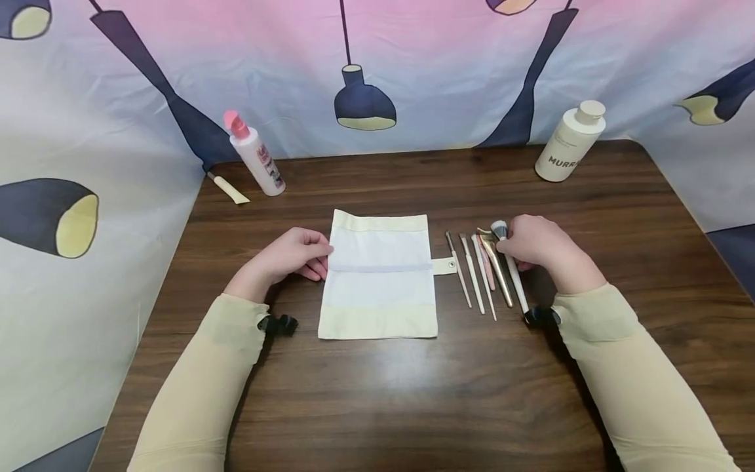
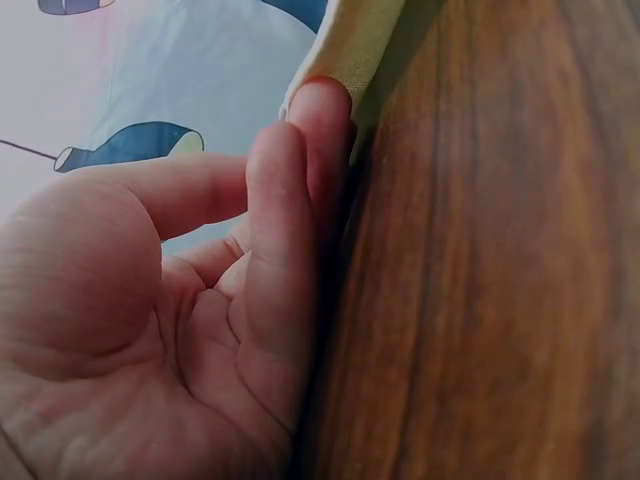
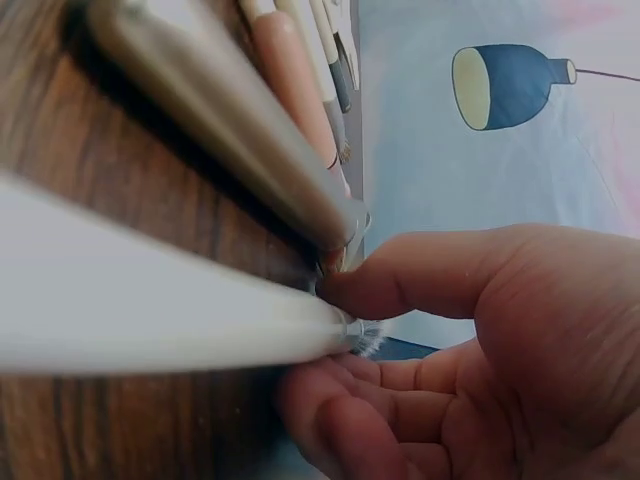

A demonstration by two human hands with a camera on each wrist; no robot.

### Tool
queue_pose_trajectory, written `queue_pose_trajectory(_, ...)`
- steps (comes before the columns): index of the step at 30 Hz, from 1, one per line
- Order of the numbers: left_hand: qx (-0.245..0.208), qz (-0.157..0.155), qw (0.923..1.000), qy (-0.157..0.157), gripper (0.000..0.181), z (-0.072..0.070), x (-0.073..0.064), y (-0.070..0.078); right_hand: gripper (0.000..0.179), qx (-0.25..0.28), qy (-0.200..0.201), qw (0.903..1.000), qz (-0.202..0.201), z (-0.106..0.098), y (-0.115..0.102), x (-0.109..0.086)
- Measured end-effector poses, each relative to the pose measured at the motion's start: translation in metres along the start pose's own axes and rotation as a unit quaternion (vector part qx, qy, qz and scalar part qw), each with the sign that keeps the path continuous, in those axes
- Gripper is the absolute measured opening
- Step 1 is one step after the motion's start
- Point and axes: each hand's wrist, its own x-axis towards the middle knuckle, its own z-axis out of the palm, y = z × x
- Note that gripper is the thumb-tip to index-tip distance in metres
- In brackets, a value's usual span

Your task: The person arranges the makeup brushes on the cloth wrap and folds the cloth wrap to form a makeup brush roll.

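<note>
A cream and white cloth brush roll [image 1: 380, 292] lies spread flat on the wooden table, its snap strap [image 1: 444, 266] pointing right. My left hand [image 1: 293, 254] pinches the roll's left edge between thumb and fingers; the left wrist view shows the cloth edge [image 2: 345, 45] at the fingertips. On the right, my right hand [image 1: 539, 244] pinches a white-handled makeup brush [image 1: 518, 283] near its bristle end. That brush's handle [image 3: 170, 300] slants across the right wrist view. Left of it lie a gold brush [image 1: 499, 272] and several thinner white and pink brushes [image 1: 472, 272].
At the back left stands a white spray bottle [image 1: 259, 160] with a pink top. A white bottle [image 1: 569, 143] with dark lettering is at the back right. Behind the brown table [image 1: 383, 406] hangs a lamp-patterned cloth [image 1: 283, 78].
</note>
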Motion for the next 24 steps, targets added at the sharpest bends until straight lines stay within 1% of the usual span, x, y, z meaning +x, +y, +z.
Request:
queue_pose_trajectory(4, 0.005, 0.001, 1.0, -0.007, 0.026, -0.001, 0.001, 0.0, 0.028, 0.011, -0.006, 0.9999, 0.002, 0.0, 0.001, -0.001)
queue_pose_trajectory(7, 0.001, 0.006, 0.9999, -0.01, 0.025, -0.002, 0.003, 0.001, 0.027, 0.037, 0.001, 0.9993, 0.0, -0.003, 0.003, -0.002)
queue_pose_trajectory(9, -0.004, 0.009, 0.9999, -0.012, 0.024, -0.003, 0.003, 0.001, 0.028, 0.064, 0.012, 0.9979, -0.004, -0.005, 0.003, -0.002)
queue_pose_trajectory(10, -0.007, 0.009, 0.9998, -0.013, 0.024, -0.004, 0.002, 0.002, 0.028, 0.086, 0.016, 0.9962, -0.005, -0.005, 0.003, -0.002)
queue_pose_trajectory(13, -0.007, 0.009, 0.9998, -0.018, 0.024, -0.004, 0.001, 0.002, 0.028, 0.156, 0.023, 0.9874, -0.013, -0.006, 0.004, -0.002)
queue_pose_trajectory(15, -0.003, 0.01, 0.9998, -0.02, 0.024, -0.004, 0.001, 0.002, 0.025, 0.211, 0.03, 0.9769, -0.017, -0.006, 0.003, -0.002)
queue_pose_trajectory(17, 0.002, 0.012, 0.9997, -0.023, 0.024, -0.005, 0.001, 0.003, 0.022, 0.268, 0.034, 0.9626, -0.025, -0.006, 0.0, -0.002)
queue_pose_trajectory(20, 0.002, 0.013, 0.9996, -0.026, 0.022, -0.006, 0.001, 0.002, 0.017, 0.351, 0.039, 0.9345, -0.042, -0.006, -0.01, -0.001)
queue_pose_trajectory(24, -0.007, 0.011, 0.9996, -0.027, 0.021, -0.006, 0.0, 0.0, 0.013, 0.441, 0.017, 0.8952, -0.059, -0.005, -0.026, 0.009)
